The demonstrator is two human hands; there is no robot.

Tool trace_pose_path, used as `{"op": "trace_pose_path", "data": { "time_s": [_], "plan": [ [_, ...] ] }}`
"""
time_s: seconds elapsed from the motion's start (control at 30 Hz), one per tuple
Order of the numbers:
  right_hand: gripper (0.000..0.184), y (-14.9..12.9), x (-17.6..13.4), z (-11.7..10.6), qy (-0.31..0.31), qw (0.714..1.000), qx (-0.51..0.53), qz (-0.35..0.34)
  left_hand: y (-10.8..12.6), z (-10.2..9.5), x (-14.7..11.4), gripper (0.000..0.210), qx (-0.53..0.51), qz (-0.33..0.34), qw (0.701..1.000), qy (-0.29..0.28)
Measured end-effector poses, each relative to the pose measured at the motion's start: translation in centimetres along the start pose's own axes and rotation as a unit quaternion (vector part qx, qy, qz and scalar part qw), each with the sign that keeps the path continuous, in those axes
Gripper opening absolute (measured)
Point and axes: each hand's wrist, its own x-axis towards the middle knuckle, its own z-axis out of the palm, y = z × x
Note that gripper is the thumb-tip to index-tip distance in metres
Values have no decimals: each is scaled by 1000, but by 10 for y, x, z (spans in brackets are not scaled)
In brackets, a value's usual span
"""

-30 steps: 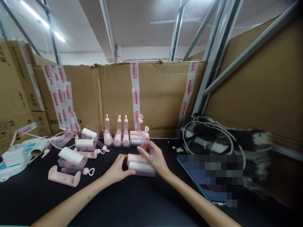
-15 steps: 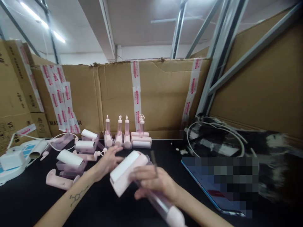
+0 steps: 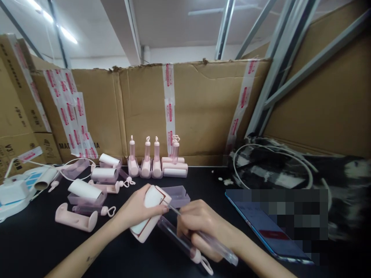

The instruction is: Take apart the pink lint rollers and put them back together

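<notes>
My left hand [image 3: 136,208] is closed around a lint roller [image 3: 152,197] with a white roll in a pink holder, the thumb lying across the roll. Its clear purple handle [image 3: 176,236] slants down to the right and ends in a pink heart-shaped loop. Closed in my right hand [image 3: 203,224] is a screwdriver [image 3: 223,250] with a clear handle and a thin metal shaft. The shaft's tip is at the upper right end of the roll, by a reddish-brown edge line. Whether it touches the roll or the holder I cannot tell. Behind the roller lies a translucent purple cover [image 3: 179,196].
Several assembled lint rollers [image 3: 147,166] stand along the cardboard wall [image 3: 145,108]. Loose rolls, covers and a pink holder [image 3: 75,219] lie at the left, near a white power strip [image 3: 17,199]. A phone or tablet [image 3: 261,227] lies at the right, beside a white cable [image 3: 237,170].
My left hand, which was reaching out open, now grips the lint roller. My right hand has moved off it and now points the screwdriver at the roll's end.
</notes>
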Motion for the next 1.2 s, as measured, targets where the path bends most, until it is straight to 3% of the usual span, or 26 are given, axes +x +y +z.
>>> {"op": "trace_pose_path", "data": {
  "time_s": [0.27,0.47,0.6,0.7,0.83,0.87,0.93,1.0,1.07,1.13,1.2],
  "plan": [
    [18,6,-3,8,32,998,-54,-5,4,5,-4,40,24,-2,1000,-1],
    [18,10,3,15,37,977,-211,6,10,16,-11,25,1,-2,1000,5],
    [18,16,0,33,54,958,-277,49,6,26,-11,33,-99,-16,991,90],
    [18,18,-1,43,61,957,-274,69,2,29,-8,36,-214,-54,965,143],
    [20,22,-4,24,124,963,-209,114,0,14,2,37,-353,-90,913,183],
    [20,26,-5,12,151,957,-203,140,-1,9,4,38,-341,-88,914,201],
    [18,37,-10,-14,205,924,-230,227,-2,-1,7,39,-236,-69,947,209],
    [17,52,-17,-34,211,864,-287,356,-2,-6,7,35,-72,-30,984,159],
    [17,68,-23,-43,156,821,-323,444,-2,-3,5,29,70,20,994,81],
    [15,79,-27,-38,98,817,-323,467,-2,2,2,26,156,46,986,36],
    [13,82,-26,-28,61,832,-307,458,-1,6,-1,28,216,55,973,55]
  ]
}}
